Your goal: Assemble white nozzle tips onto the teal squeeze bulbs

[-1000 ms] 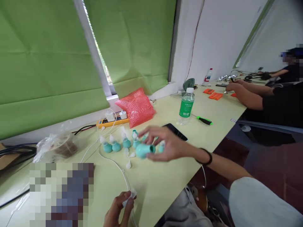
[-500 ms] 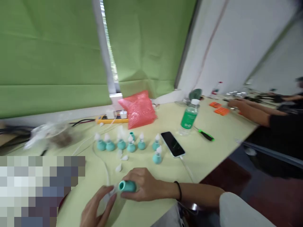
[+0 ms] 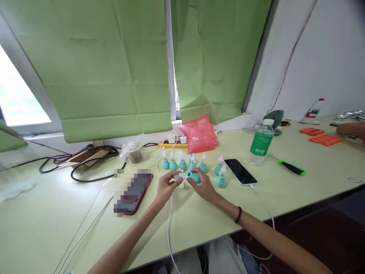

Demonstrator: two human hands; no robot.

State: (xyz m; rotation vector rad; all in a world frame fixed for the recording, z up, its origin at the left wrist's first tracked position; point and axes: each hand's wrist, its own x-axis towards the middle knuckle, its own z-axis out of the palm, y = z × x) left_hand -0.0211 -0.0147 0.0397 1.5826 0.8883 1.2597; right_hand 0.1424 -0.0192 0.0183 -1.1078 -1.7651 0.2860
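Observation:
My right hand [image 3: 204,188] is closed around a teal rubber squeeze bulb [image 3: 194,177], its round open mouth facing left. Pinched in the fingers of my left hand [image 3: 166,186] is a small translucent white plastic nozzle piece [image 3: 178,177]. The two pieces are close together; whether they touch is hard to tell. Just beyond my hands stands a row of teal bulbs with white pointed tips [image 3: 172,164]. Two more tipped bulbs [image 3: 220,179] stand to the right of my right hand. A white tip [image 3: 181,184] shows partly below my left fingers.
A charging phone [image 3: 241,172] lies right, beside a green-labelled bottle [image 3: 261,142] and screwdriver [image 3: 291,167]. Left lies a red-edged phone [image 3: 134,193]. Behind are a pink bubble-wrap bag [image 3: 199,135] and power strip [image 3: 173,145]. A white cable [image 3: 169,228] runs below my hands. Another person's hand [image 3: 350,130] shows far right.
The view has swung left, showing more of the table's left side. My hands, still holding the bulb and nozzle piece, appear nearer the row of bulbs.

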